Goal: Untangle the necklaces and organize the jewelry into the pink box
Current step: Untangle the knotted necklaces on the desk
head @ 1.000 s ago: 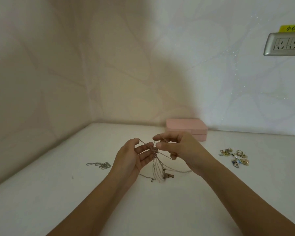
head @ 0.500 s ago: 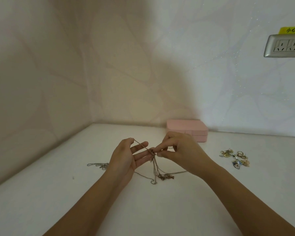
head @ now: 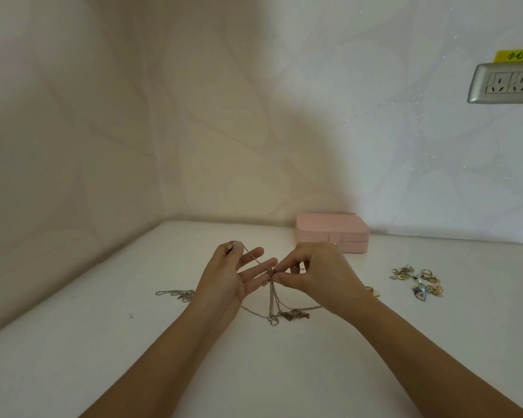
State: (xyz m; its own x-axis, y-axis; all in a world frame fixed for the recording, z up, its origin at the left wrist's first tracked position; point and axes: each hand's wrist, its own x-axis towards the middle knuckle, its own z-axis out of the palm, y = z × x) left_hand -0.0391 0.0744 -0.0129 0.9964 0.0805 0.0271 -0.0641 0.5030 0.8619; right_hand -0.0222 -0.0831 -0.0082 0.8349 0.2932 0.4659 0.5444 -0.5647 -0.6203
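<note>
Your left hand (head: 224, 279) and right hand (head: 320, 273) each pinch the tangled necklaces (head: 273, 300) (left's other fingers straight), which dangle just in front of the closed box (head: 332, 232)

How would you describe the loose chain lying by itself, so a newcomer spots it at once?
Start at the white table in the wall corner, then find the person's left hand. Just left of its wrist, flat on the table, lies a small silver chain. Unlike the tangled necklaces hanging beside that hand and the pile of small jewelry far right, it lies alone, untouched.
</note>
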